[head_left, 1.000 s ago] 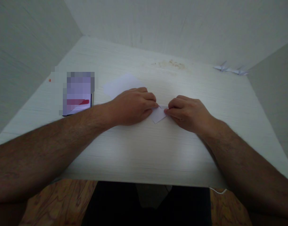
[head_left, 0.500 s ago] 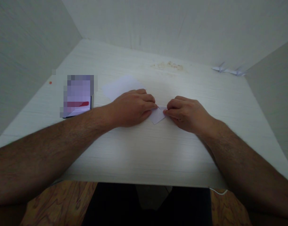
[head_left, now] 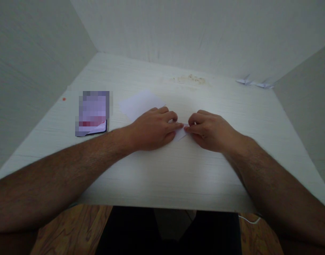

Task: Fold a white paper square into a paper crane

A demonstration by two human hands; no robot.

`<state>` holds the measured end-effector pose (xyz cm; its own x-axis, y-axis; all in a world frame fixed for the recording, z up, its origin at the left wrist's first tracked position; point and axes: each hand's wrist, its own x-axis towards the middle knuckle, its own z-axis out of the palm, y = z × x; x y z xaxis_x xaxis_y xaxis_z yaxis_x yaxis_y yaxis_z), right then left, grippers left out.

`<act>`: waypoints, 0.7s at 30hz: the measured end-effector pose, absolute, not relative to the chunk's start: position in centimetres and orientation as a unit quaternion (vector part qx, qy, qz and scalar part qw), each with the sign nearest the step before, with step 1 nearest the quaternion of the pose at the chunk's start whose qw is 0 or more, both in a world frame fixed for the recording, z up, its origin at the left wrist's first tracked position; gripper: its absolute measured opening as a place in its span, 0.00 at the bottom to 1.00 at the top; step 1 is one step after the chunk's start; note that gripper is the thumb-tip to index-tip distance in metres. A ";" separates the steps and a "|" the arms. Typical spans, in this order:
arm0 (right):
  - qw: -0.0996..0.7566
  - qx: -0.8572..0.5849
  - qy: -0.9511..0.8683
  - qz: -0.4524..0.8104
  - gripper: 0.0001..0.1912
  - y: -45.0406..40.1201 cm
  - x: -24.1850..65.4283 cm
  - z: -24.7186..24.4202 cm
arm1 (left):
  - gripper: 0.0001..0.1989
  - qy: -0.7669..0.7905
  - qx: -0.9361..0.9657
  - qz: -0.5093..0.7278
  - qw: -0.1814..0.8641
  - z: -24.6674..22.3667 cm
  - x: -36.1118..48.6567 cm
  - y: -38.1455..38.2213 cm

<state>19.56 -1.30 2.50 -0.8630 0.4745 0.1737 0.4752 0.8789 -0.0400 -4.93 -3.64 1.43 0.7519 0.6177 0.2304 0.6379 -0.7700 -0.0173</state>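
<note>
Item: small piece of folded white paper (head_left: 180, 134), lying near the middle of the pale, wood-grained surface (head_left: 162, 177), partly covered by fingers; its lower corner points towards the near edge.

Left hand (head_left: 154, 129): bare, fingers bent, grasping the left part of the folded piece; index fingertip on its upper part.

Right hand (head_left: 214, 131): bare, fingers curled, grasping the right part between thumb and forefinger. The fingertips of both hands lie close together.

Flat sheet of plain white paper (head_left: 141, 102): beyond the left hand and left forearm, partly hidden by the hand.

Rectangular phone with a dark rim and a pale violet screen (head_left: 94, 113), largely pixelated: left part of the surface, just beyond the left forearm.

Two folded white paper figures with thin points (head_left: 243, 81) (head_left: 264, 85): side by side along the far edge, near the far right corner.

Brownish stain (head_left: 192, 78): near the far edge, right of its middle.

Small orange spot (head_left: 64, 99): by the left edge.

Thin white cable (head_left: 250, 220): below the near edge, right side.
</note>
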 end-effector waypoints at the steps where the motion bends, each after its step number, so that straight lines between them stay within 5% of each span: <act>1: 0.089 -0.247 -0.965 0.002 0.11 -1.3 19.6 2.5 | 0.18 -0.338 -0.934 -0.106 0.048 1.4 -4.9 -3.6; 21: 0.061 -0.266 -0.962 0.007 0.12 -1.4 19.5 2.9 | 0.17 -0.313 -0.942 -0.093 0.073 1.1 -4.2 -3.9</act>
<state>19.52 -1.38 2.95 -0.8508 0.5133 0.1129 0.5116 0.8580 -0.0452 -4.17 -3.87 1.13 0.7868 0.5765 0.2206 0.6037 -0.7931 -0.0804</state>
